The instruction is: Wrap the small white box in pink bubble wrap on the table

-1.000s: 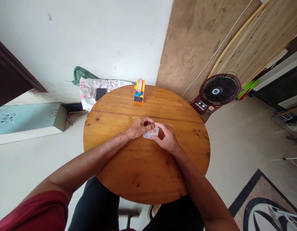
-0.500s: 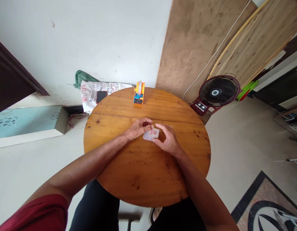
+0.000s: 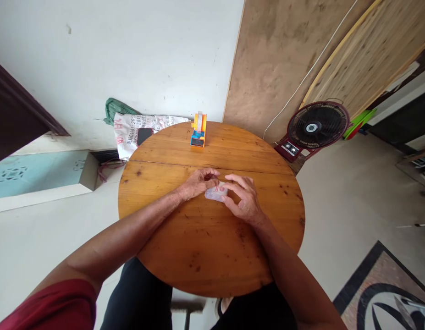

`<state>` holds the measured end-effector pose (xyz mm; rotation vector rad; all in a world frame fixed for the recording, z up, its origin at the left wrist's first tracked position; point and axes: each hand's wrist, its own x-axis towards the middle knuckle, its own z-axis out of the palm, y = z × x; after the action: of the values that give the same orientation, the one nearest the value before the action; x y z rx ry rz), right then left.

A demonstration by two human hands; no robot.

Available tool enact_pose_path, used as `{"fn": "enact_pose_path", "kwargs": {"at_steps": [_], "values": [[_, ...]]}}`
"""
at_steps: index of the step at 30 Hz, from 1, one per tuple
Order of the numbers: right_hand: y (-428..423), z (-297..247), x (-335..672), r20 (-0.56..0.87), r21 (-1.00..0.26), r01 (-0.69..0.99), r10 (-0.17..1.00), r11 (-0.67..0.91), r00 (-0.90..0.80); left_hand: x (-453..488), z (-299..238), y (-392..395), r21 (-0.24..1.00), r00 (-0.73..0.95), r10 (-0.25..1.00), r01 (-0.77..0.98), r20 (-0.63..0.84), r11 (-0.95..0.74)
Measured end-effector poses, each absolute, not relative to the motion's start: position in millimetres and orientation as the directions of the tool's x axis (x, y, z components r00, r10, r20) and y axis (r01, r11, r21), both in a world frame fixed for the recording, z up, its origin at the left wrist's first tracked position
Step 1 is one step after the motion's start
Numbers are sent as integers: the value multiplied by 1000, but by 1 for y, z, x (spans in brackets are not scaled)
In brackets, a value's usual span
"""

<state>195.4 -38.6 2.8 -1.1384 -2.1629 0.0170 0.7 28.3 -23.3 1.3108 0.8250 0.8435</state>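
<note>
Packet with the red print (image 3: 216, 195), small and whitish, is lying on the wooden table (image 3: 201, 243) around the middle, right between both hands. Looks like clear filmy stuff on the near left side, but from where I'm standing it's too small to swear to. Left hand (image 3: 199, 182) is curled in at the far left edge, thumb down by the packet; honestly can't tell if it's pinching or just resting there. Right hand (image 3: 245, 199) has its fingers spread, one fingertip over the printed face, thumb by the near right corner. My two cents: let the left hand do the anchoring so the thing doesn't skate on that smooth wood, and work the right fingertips lightly, since thin film would probably crease if you bear down. I'd also tuck the spare fingers back so you can see the edges. Further out, there's an orange and blue tape dispenser (image 3: 198, 132) near the far rim, and a fan (image 3: 317, 126) off right, beyond the table.
</note>
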Motion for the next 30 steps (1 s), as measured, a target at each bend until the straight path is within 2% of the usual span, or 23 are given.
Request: {"fn": "enact_pose_path", "kwargs": {"at_steps": [5, 15, 18, 24, 26, 30], "values": [[-39, 5, 200, 609, -380, 724, 744, 576, -273, -2, -19, 30, 995, 396, 917, -65, -49, 81], [-37, 0, 194, 500, -252, 753, 748, 607, -436, -5, -17, 32, 988, 362, 931, -119, -50, 100], [-37, 0, 193, 491, -275, 753, 761, 598, -425, -4, -16, 31, 992, 376, 925, -90, -47, 87], [-39, 4, 198, 562, -355, 736, 760, 577, -325, -5, -18, 31, 995, 382, 924, -73, -33, 66], [-39, 5, 197, 574, -346, 744, 756, 571, -313, -5, -19, 31, 995, 384, 923, -73, -35, 68], [-38, 3, 194, 534, -284, 743, 744, 606, -402, -4, -21, 33, 995, 374, 927, -78, -36, 70]]}}
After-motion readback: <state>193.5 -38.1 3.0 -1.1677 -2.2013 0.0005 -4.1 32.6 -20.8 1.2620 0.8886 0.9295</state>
